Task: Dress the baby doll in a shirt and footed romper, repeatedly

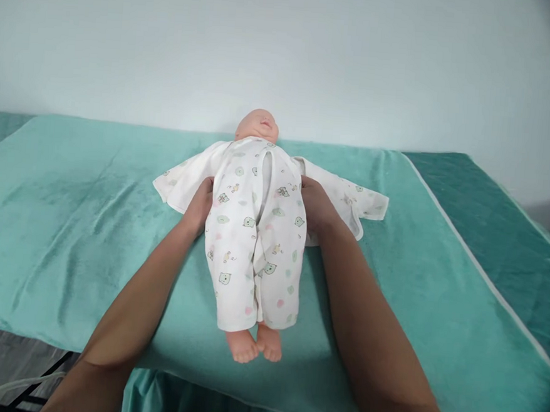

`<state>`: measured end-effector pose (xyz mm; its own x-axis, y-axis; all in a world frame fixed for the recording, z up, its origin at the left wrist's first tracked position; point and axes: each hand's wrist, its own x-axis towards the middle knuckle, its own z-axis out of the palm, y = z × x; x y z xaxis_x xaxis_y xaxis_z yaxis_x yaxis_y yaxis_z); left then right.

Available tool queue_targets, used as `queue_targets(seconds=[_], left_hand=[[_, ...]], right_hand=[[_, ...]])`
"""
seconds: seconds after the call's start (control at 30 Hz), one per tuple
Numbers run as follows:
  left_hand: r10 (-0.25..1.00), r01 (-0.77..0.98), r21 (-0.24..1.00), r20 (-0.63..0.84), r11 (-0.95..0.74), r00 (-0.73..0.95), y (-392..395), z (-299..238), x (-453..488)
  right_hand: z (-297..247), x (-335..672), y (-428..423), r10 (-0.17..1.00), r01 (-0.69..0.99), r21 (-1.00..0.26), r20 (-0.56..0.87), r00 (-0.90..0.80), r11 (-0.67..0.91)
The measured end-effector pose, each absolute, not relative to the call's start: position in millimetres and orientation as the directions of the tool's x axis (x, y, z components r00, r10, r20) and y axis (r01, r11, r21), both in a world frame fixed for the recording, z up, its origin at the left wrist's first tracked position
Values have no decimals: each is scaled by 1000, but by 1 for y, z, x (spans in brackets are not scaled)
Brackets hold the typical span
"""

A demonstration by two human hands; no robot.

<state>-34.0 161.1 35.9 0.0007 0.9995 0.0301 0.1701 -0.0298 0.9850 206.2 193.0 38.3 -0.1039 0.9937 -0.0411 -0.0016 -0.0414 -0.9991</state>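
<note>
Two hands: your left hand (202, 202) and your right hand (316, 204) are flanking the trousers (232, 247), one at each side edge near the upper half.
Fingers: the fabric is hiding most of them on both sides, so you cannot tell whether they are gripping the cloth, holding what is beneath it or lying loose.
Doll: it (258, 126) is lying on its back in the middle of the worktop (89, 237), its head at the far edge near the wall (286, 50) and its bare feet (242, 346) pointing toward you.
Trousers: the white printed pair is covering the doll from chest to ankles, a slit gaping at the upper middle; torso and legs are staying out of your sight.
White top: its sleeves are spreading out to both sides, the right one (369, 203) showing further out; the trousers and your hands are covering its middle, so how it is sitting around the doll is hard to make out.
Lower edge: your forearms are running out of view, and the left one is partly blocking a black frame (50, 378) and a pale tube (17, 384).
</note>
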Motion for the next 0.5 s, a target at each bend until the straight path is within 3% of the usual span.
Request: queue_targets(seconds=[0.13,0.4,0.5], left_hand=[[993,3,994,-113,113,38,152,47,-27],[983,-89,979,-183,182,-5,156,50,-25],[987,-139,977,-161,162,19,156,49,-26]], right_hand=[[34,212,194,972,-9,-1000,15,-236,13],[47,207,185,989,51,-999,-3,-146,5],[49,209,183,973,37,-997,54,-223,64]])
